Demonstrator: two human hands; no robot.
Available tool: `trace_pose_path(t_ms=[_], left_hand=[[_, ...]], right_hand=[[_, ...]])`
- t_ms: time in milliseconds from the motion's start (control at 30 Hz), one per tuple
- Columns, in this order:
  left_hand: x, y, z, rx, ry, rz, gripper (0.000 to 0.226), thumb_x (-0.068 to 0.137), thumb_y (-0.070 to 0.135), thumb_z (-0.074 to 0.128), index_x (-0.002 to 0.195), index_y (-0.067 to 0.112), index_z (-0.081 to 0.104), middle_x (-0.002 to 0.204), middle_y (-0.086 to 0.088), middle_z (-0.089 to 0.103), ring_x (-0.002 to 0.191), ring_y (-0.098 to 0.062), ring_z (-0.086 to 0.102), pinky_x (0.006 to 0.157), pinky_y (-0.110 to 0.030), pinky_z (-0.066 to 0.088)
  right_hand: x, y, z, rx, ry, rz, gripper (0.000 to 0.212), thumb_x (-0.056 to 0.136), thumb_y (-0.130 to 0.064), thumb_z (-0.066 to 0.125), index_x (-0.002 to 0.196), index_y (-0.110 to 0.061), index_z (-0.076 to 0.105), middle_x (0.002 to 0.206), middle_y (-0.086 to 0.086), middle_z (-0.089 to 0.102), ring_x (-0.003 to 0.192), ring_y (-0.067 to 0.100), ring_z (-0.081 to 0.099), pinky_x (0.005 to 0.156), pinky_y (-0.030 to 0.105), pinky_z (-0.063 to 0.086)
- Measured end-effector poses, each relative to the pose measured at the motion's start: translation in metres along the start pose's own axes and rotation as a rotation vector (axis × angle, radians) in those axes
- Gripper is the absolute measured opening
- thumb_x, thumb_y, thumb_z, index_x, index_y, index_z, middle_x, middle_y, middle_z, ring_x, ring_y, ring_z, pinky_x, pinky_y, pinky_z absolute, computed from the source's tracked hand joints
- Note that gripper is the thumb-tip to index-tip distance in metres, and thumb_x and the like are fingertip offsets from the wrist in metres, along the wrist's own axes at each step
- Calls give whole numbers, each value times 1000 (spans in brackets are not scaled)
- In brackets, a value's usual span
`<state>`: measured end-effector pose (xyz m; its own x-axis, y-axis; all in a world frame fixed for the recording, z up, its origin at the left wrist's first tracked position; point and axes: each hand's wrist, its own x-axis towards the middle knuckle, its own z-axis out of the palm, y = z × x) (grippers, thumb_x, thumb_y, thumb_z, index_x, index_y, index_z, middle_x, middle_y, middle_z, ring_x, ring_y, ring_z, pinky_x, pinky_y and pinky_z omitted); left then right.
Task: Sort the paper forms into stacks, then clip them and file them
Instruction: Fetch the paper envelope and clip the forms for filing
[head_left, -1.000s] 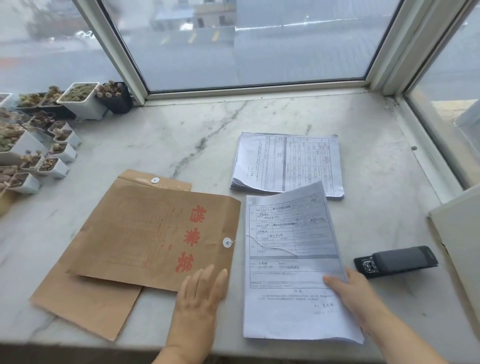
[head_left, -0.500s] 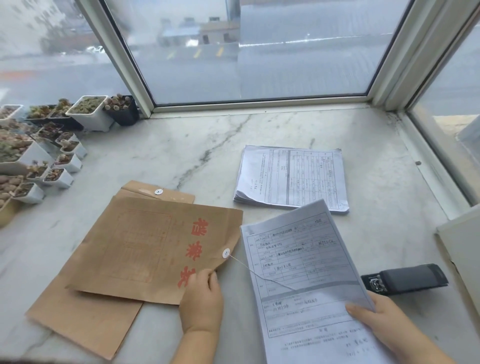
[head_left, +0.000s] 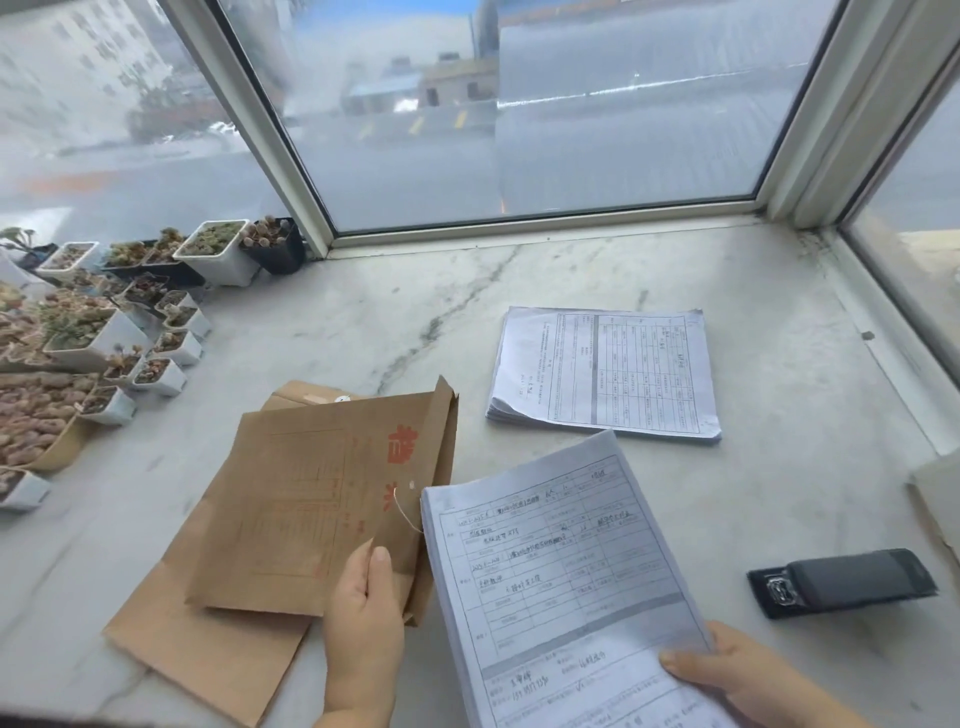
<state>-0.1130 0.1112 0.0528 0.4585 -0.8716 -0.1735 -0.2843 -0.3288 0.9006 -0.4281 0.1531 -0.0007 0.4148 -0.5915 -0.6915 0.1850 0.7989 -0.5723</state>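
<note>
The left hand (head_left: 363, 618) pinched the limp brown envelope (head_left: 322, 499) near its open right edge; the right hand (head_left: 727, 670) gripped the light, floppy forms (head_left: 561, 571) by their near corner, just right of it

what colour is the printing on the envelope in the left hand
Red, on the brown envelope that the left hand holds; head view.

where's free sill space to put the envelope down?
Bare marble runs between the plant pots, the window frame and the flat form stack. Another patch lies between that stack and the stapler. The left edge with the pots is crowded; a second envelope fills the near left.
</note>
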Motion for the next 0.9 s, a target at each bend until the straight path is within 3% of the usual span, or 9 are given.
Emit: trace_pose_path(t_ms=[67,167,300,367,433,600,700,800,900], left_hand=[[1,1,-5,-2,-8,14,25,101,18,42,113,18,64,107,12,67,106,-6,58,78,-14,41],[0,0,-9,137,-29,155,28,99,16,45,119,11,64,112,6,66,111,-12,57,87,-18,40],[-6,0,-11,289,-56,458,22,97,22,50,114,23,63,106,27,56,103,16,50,87,1,34],[-7,-8,-11,398,-121,537,34,93,33,41,115,25,65,108,26,60,105,16,50,86,-5,42],[-9,-17,-8,476,-135,599,36,92,33,40,117,25,64,111,18,64,101,7,55,75,-17,52],[-20,-14,2,451,-173,757,37,98,32,40,105,18,73,106,7,71,88,-3,61,66,-14,49],[-29,-10,-2,410,-317,740,44,101,38,35,102,20,75,108,9,70,88,-3,63,68,-12,50],[-33,-14,-5,375,-454,749,34,102,42,33,112,33,64,112,15,67,89,1,64,74,-8,49],[-33,-20,-19,634,-543,782,32,102,51,26,131,45,37,126,30,42,87,24,55,81,6,36]], right_hand=[[0,1,1,-49,9,-1,98,31,-28,101,115,6,65,115,25,67,107,35,66,83,30,55],[-3,-3,-2,-134,69,-11,93,23,-36,101,104,1,73,108,23,70,100,32,69,81,30,56],[-16,-22,0,-299,119,-51,87,28,-52,96,101,-9,76,105,17,73,102,31,69,98,44,49],[-25,-39,10,-358,95,-60,68,48,-39,93,106,-10,75,108,16,73,105,33,68,101,47,47],[-32,-54,19,-415,96,-47,43,65,-22,77,106,-10,74,106,15,74,103,31,69,97,43,51],[-29,-80,36,-645,112,80,33,72,-24,69,103,-18,74,99,6,76,93,22,72,91,37,55],[-18,-94,43,-796,118,140,18,80,-20,69,98,-23,73,94,-3,76,89,15,72,89,32,56],[-7,-106,43,-837,114,191,19,81,-18,71,100,-19,72,95,-1,76,91,18,72,90,36,56],[-3,-122,42,-778,140,206,22,78,-18,74,100,-16,71,97,6,76,92,25,73,87,40,57]])
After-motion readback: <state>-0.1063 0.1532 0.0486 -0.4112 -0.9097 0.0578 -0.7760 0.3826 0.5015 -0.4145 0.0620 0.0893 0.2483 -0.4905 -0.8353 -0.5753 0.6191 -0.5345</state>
